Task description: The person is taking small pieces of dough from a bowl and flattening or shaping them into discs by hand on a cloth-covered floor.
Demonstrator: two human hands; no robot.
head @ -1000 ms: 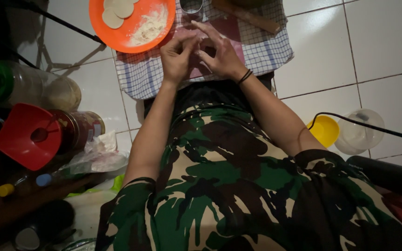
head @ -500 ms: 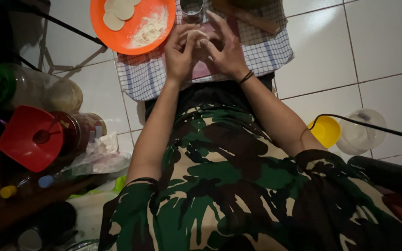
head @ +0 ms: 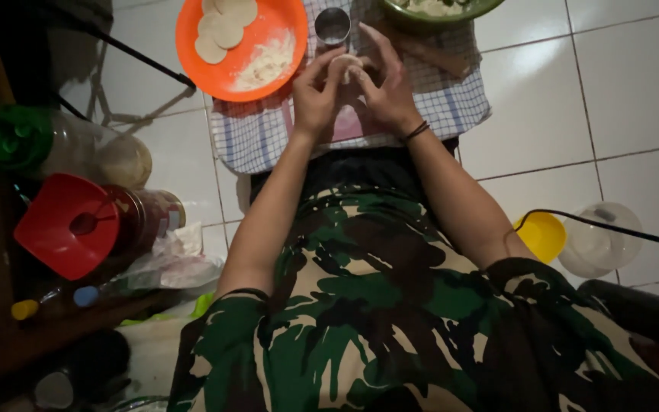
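A small dough piece (head: 343,67) is pinched between the left hand (head: 316,95) and right hand (head: 385,91), just right of the orange plate (head: 192,46). The soft dough could be torn if squeezed too hard.

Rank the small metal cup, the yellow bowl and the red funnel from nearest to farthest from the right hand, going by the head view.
1. Small metal cup: just beyond the right hand, on the checked cloth, up and to its left.
2. Yellow bowl: on the floor tiles, off to the right, near the person's right elbow.
3. Red funnel: far left, among the jars.
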